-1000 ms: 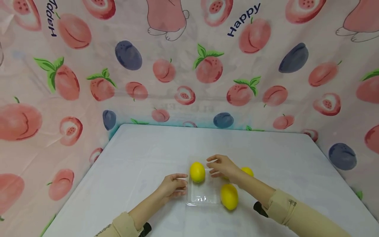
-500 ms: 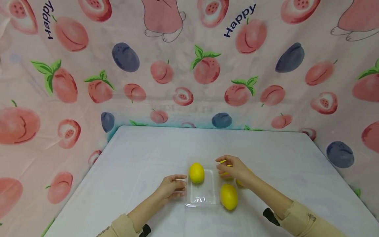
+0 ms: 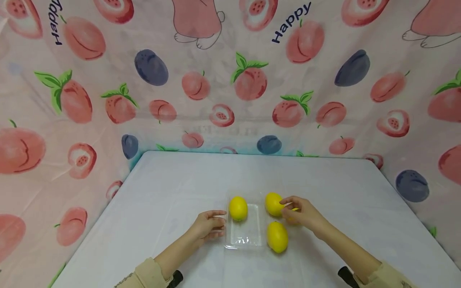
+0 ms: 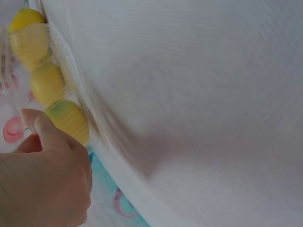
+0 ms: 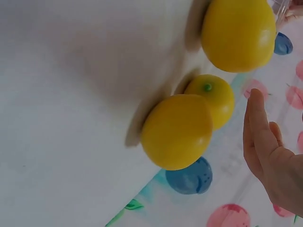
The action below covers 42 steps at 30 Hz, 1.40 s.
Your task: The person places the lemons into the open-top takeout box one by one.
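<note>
My right hand [image 3: 301, 213] is relaxed, fingers parted and holding nothing, near the three loose lemons [image 3: 277, 237] right of the clear box [image 3: 248, 232]. One lemon [image 3: 238, 209] sits in the box's far half. My left hand [image 3: 204, 229] meets its left edge; from here I can't tell whether it pinches. I'd cup each fruit low, lest it roll.

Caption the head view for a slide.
Left hand at a clear plastic tray holding one lemon; right hand near three lemons beside the tray on a white table.
</note>
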Available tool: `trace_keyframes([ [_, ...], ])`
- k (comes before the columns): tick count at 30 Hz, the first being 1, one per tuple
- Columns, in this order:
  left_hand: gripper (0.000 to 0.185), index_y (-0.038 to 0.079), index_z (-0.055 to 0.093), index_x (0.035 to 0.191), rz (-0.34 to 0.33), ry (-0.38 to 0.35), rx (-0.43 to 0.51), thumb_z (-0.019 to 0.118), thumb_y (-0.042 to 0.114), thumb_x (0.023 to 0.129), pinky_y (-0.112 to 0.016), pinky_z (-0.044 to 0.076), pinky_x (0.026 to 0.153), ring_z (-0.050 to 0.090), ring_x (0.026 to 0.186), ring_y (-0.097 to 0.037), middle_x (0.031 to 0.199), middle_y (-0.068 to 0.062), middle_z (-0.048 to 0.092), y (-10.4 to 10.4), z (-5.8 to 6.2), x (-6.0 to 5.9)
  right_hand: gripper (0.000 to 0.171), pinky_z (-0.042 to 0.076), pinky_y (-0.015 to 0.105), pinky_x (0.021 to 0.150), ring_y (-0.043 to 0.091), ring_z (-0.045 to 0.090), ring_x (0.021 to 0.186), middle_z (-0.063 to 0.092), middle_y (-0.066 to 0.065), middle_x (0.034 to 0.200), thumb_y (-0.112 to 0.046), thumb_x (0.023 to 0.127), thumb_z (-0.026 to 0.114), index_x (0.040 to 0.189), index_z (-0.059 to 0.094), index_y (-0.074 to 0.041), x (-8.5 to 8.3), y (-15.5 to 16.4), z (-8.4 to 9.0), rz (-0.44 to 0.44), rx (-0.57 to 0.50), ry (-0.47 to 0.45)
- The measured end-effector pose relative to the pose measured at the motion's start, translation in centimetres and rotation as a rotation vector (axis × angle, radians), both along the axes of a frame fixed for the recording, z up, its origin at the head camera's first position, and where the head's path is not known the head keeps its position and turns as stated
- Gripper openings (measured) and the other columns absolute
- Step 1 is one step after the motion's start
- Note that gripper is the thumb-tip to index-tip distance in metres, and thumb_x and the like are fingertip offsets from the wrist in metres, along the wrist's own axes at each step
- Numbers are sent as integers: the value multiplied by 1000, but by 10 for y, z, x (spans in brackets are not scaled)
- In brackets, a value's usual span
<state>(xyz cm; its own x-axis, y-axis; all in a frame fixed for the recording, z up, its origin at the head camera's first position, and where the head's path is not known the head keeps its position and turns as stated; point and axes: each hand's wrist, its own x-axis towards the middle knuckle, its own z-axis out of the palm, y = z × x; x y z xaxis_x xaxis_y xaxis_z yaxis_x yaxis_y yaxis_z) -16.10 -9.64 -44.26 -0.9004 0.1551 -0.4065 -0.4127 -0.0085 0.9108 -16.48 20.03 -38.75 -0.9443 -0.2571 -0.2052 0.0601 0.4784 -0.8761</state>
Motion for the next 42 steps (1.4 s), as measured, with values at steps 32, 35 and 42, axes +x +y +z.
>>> trace_keyframes([
  [32, 39, -6, 51, 126, -18, 14, -11, 58, -1, 88, -25, 59, 65, 59, 67, -10, 88, -5, 62, 1, 1, -1, 50, 58, 31, 65, 19, 59, 84, 57, 20, 104, -19, 86, 68, 122, 49, 10, 25, 7, -43, 81, -22, 19],
  [35, 38, -7, 52, 126, -15, 13, -12, 58, -1, 88, -26, 59, 65, 60, 67, -10, 88, -5, 63, 0, 0, 0, 53, 59, 33, 65, 18, 59, 82, 55, 22, 106, -22, 86, 68, 123, 47, 9, 25, 5, -43, 85, -19, -3],
  [42, 39, -6, 52, 126, -16, 5, -10, 58, -1, 88, -24, 59, 64, 60, 67, -10, 89, -5, 63, -1, -1, 0, 53, 59, 38, 68, 20, 56, 87, 52, 23, 112, -24, 88, 66, 127, 46, 6, 24, 0, -43, 80, -23, -80],
])
